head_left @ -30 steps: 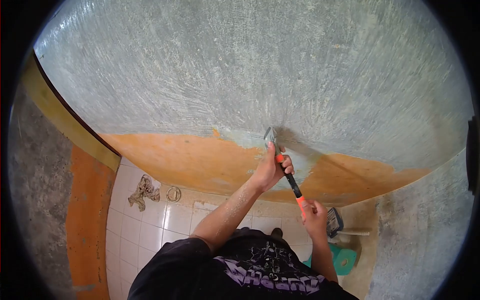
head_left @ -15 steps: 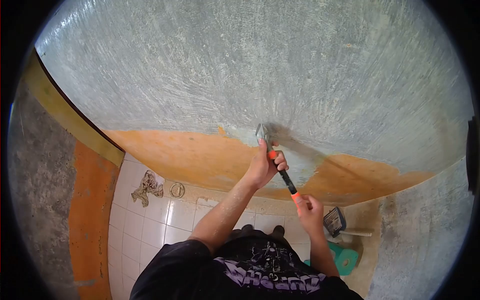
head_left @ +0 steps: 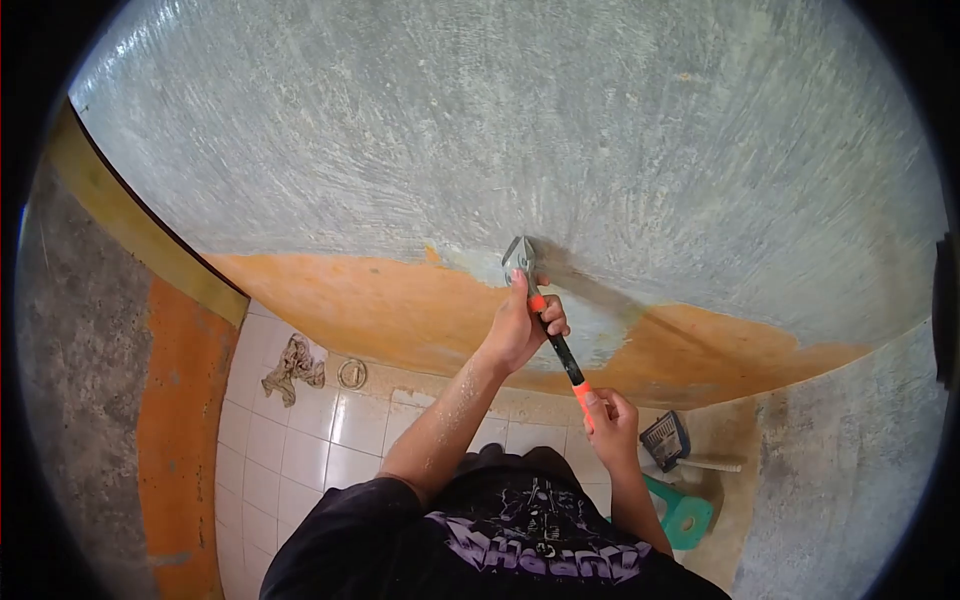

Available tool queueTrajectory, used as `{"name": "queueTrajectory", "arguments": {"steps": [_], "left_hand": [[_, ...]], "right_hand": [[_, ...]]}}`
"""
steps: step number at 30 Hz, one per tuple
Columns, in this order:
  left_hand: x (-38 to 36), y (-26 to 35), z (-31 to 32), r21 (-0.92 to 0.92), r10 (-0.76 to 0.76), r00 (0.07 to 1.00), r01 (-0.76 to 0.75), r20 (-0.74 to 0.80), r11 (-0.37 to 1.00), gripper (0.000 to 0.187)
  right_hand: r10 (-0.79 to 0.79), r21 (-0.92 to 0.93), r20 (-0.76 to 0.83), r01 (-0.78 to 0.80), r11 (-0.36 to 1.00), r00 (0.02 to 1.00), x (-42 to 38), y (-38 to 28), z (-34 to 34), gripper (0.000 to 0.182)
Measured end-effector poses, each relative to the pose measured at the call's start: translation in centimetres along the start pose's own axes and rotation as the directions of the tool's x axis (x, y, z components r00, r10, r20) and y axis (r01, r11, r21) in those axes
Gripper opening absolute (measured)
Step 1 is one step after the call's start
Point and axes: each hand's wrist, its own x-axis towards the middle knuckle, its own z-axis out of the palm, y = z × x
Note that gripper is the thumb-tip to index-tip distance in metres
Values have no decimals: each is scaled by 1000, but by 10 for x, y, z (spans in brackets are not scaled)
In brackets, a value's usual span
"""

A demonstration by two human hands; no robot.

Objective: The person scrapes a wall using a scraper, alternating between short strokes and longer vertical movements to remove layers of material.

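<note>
A long tool (head_left: 565, 358) with a metal head, black shaft and orange bands slants across the middle. My left hand (head_left: 520, 322) is closed round its upper part, just below the metal head, with the thumb against the metal. My right hand (head_left: 611, 425) grips the orange lower end. The head of the tool is at the grey wall (head_left: 480, 150), near the edge of the orange painted band (head_left: 340, 300); whether it touches the wall I cannot tell.
A crumpled cloth (head_left: 293, 370) and a ring-shaped object (head_left: 352, 374) lie on the white tiled floor (head_left: 305, 430). Right of my legs are a dark tray (head_left: 665, 440) with a pale-handled tool (head_left: 710, 465) and a green stool (head_left: 690, 520). A side wall (head_left: 840, 480) stands at right.
Both hands and the tool have shifted slightly up and left. The tool's head now shows broader and at a different angle. Both hands keep their hold.
</note>
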Motion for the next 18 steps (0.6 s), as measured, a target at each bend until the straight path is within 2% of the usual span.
{"name": "queueTrajectory", "arguments": {"steps": [3,4,6,9,12,15,18], "left_hand": [[8,-12,11,-49,-37,999,37,4,998,51],[9,-18,17,-48,-56,998,57,21,997,50],[7,-29,29,-59,-84,995,87,50,994,49],[9,-39,45,-81,-99,991,106,91,991,47],[13,-47,57,-91,-103,993,108,58,990,47],[17,-53,61,-93,-119,993,120,18,988,47],[21,-61,60,-56,-46,999,45,-17,997,46]], "right_hand": [[58,78,172,-72,994,983,-2,-3,-27,27],[92,178,229,-134,975,969,-5,-1,-36,28],[146,352,358,-278,894,922,-12,6,-52,32],[123,464,478,-369,805,870,-20,10,-71,36],[137,477,550,-444,758,824,-19,0,-82,37],[161,436,557,-451,779,815,-15,-3,-94,37],[147,368,535,-386,846,832,-3,1,-112,39]]}}
